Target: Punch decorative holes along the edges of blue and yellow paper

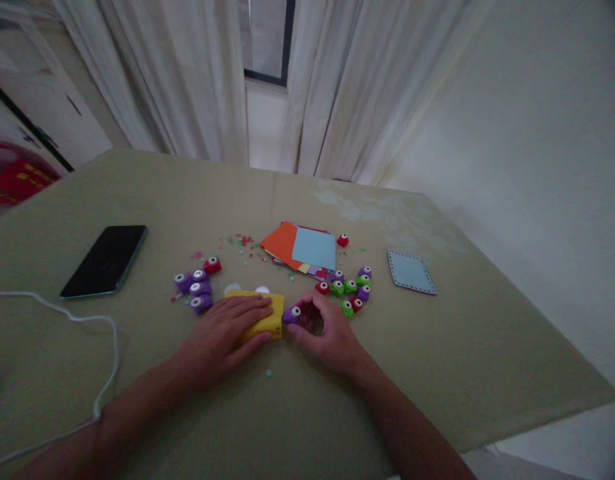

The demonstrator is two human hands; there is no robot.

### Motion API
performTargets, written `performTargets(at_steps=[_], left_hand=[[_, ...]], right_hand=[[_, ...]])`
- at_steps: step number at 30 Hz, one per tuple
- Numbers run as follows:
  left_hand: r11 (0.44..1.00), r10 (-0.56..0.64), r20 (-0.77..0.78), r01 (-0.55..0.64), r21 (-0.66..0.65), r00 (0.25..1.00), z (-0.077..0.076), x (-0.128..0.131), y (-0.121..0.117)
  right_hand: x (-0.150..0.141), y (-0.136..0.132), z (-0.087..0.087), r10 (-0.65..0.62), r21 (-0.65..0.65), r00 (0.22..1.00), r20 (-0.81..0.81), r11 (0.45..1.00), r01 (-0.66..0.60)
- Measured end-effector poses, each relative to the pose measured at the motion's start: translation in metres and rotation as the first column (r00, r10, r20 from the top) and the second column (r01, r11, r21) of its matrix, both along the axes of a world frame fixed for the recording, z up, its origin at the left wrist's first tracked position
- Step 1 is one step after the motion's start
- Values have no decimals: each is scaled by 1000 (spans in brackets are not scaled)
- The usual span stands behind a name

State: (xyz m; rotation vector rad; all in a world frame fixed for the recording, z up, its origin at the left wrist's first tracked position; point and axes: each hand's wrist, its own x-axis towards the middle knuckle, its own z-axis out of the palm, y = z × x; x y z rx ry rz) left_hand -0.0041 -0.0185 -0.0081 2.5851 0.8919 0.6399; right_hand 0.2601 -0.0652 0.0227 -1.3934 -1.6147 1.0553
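My left hand [232,333] lies flat across a sheet of yellow paper [272,322], pressing it on the table with the fingers stretched out. Some dark punched marks show near the paper's lower right corner. At its right edge sits a small purple craft punch [292,315] with a round white button. Thumb and fingers of my right hand [332,333] are closed around this punch. Just beyond the hand stands a cluster of red, green and purple craft punches [350,287]. Left of the paper is a group of purple craft punches [200,289] with a red one [212,265].
Coloured paper sheets [314,248] are stacked mid-table, with another red punch [342,240] beside them. Punched confetti [244,239] is scattered nearby. A light blue square with punched edges [411,271] lies right. A tablet [107,260] and a white cable [112,327] lie left.
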Motion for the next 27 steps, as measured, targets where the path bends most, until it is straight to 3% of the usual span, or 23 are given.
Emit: performTargets(at_steps=[12,27], left_hand=[[1000,23,-31,-23,-20,999,0,1,-2],[1000,25,-120,-26,-2,992,-4,1,-3]], right_hand=[[-1,-5,-1,34,45,999,5,998,-34],[1,-3,0,94,146,977,192,982,-123]])
